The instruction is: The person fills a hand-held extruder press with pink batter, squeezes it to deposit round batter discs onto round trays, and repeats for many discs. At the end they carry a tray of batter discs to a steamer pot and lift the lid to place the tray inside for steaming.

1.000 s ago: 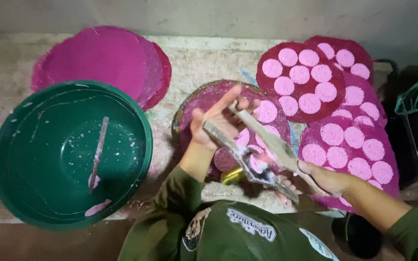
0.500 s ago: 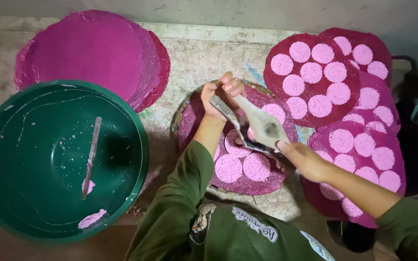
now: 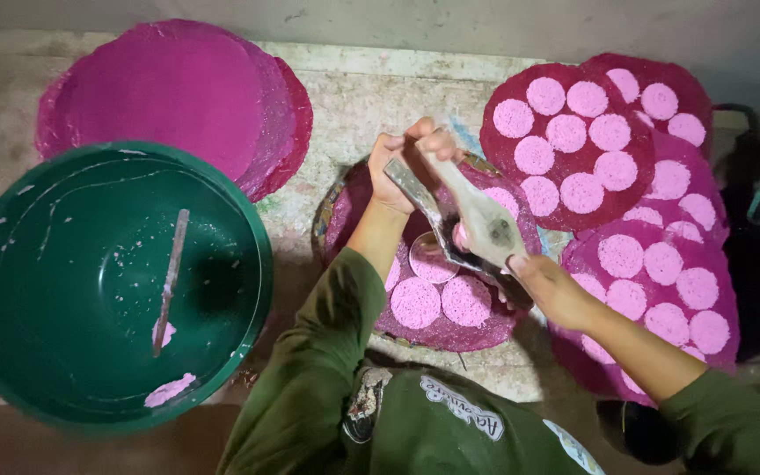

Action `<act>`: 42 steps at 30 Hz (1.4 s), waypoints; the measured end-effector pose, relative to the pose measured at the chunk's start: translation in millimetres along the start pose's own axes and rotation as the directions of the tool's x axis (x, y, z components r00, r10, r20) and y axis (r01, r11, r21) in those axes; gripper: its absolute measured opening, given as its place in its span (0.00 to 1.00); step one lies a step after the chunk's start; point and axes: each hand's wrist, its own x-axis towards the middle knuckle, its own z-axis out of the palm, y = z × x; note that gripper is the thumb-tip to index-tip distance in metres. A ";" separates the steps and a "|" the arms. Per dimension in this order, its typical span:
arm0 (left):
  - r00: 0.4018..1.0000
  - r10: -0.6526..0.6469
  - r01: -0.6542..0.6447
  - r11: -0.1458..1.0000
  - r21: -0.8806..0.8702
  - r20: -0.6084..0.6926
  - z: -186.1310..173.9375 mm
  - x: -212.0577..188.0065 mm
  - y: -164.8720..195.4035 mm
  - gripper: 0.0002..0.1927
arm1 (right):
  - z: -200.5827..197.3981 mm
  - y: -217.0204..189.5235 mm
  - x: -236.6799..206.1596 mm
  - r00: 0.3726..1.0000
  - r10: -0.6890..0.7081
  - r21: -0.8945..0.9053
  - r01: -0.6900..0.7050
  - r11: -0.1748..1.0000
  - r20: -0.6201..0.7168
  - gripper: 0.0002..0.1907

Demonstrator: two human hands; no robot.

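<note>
My left hand (image 3: 402,163) grips the far end of the press tool (image 3: 464,220), fingers clenched; my right hand (image 3: 549,286) clenches its near end. Long axis runs diagonally, far-left to near-right, over the round pink tray (image 3: 450,330) of discs.

right tray (image 3: 661,369) partly behind arm, bowl (image 3: 248,220) cropped

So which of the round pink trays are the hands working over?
The middle tray, directly under the left hand and right hand. It is only part filled with pale discs; the trays to its right are full.
</note>
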 end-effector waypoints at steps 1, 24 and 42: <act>0.998 -0.003 0.008 0.998 0.067 -0.063 1.8 -4.4 0.5 0.13 | 0.7 5.0 -0.7 0.999 -0.027 0.068 0.025 0.997 0.029 0.40; 0.992 0.090 0.120 -0.848 0.515 -0.084 53.0 -183.9 -58.3 0.21 | 86.4 122.2 -51.9 0.767 -0.216 0.405 0.529 0.746 -0.603 0.39; 0.877 0.032 0.332 -0.761 0.557 -0.479 51.3 -128.2 -59.9 0.60 | 84.0 132.7 -76.4 0.651 -0.049 0.525 0.652 0.547 -0.758 0.45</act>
